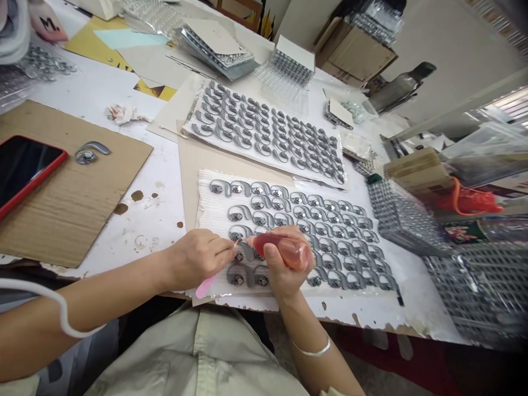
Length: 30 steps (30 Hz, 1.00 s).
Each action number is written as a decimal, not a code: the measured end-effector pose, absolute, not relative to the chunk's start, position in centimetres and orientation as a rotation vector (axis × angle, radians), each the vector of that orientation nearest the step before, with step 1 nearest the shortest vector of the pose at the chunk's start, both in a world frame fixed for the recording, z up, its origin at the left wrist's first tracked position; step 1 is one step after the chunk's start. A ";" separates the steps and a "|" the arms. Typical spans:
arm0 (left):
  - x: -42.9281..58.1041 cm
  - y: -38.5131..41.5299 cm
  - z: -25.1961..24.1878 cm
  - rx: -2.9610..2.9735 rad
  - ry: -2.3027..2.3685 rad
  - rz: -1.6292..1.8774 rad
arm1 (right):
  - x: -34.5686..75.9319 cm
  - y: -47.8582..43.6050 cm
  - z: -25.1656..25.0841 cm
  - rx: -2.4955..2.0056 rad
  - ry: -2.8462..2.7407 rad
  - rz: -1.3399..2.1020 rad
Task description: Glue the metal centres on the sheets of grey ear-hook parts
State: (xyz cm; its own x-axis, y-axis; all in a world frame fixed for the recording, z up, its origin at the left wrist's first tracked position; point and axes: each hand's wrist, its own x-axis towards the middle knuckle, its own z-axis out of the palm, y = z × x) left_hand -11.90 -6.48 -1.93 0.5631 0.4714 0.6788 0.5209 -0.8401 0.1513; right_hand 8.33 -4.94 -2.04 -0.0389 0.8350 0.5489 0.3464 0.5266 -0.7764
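Observation:
My left hand (204, 256) is closed on a thin tool with a flat pink end (205, 286), which sticks out below the palm. Its fine tip points right, over the grey hook-shaped parts (280, 220). Wrapped in my right hand (286, 278) is a small squeeze bottle (291, 252) of reddish liquid, tilted with its nozzle to the left. Nozzle and tool tip nearly meet; whether they touch I cannot tell. Beneath both hands lies a white ribbed pad (210, 217) carrying the parts in rows, each with a shiny round piece. My hands hide some of them.
Behind it lies a second pad of similar parts (264, 129). To the left, a cardboard sheet (78, 203) bears a red-edged phone (31, 165) and one loose hook-shaped part (91, 152). Stacked trays (404, 220) and a red-orange object (474, 199) crowd the right side.

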 end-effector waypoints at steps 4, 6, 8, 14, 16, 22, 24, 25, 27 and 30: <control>-11.8 -6.6 -1.9 -2.711 -0.871 -1.081 | 8.2 -4.9 -1.9 -1.022 -1.662 0.522; -11.8 -6.6 -1.8 -2.721 -0.876 -1.066 | 8.2 -4.9 -1.9 -1.020 -1.662 0.532; -11.8 -6.6 -1.7 -2.733 -0.879 -1.069 | 8.1 -4.8 -1.8 -1.013 -1.658 0.537; -11.7 -6.6 -1.9 -2.755 -0.911 -1.056 | 7.9 -4.9 -1.7 -0.994 -1.669 0.505; -11.7 -6.6 -2.0 -2.762 -0.916 -1.050 | 7.8 -4.9 -1.7 -0.990 -1.672 0.501; -11.8 -6.6 -2.4 -2.779 -0.913 -1.029 | 7.8 -4.9 -1.5 -0.966 -1.701 0.475; -11.9 -6.6 -2.4 -2.781 -0.910 -1.042 | 7.7 -4.9 -1.5 -0.979 -1.691 0.473; -11.9 -6.6 -2.4 -2.778 -0.908 -1.057 | 7.7 -4.9 -1.5 -0.985 -1.683 0.474; -11.8 -6.6 -2.4 -2.770 -0.901 -1.090 | 7.7 -4.8 -1.6 -0.986 -1.668 0.467; -11.8 -6.6 -2.3 -2.759 -0.895 -1.106 | 7.6 -4.8 -1.6 -0.991 -1.667 0.440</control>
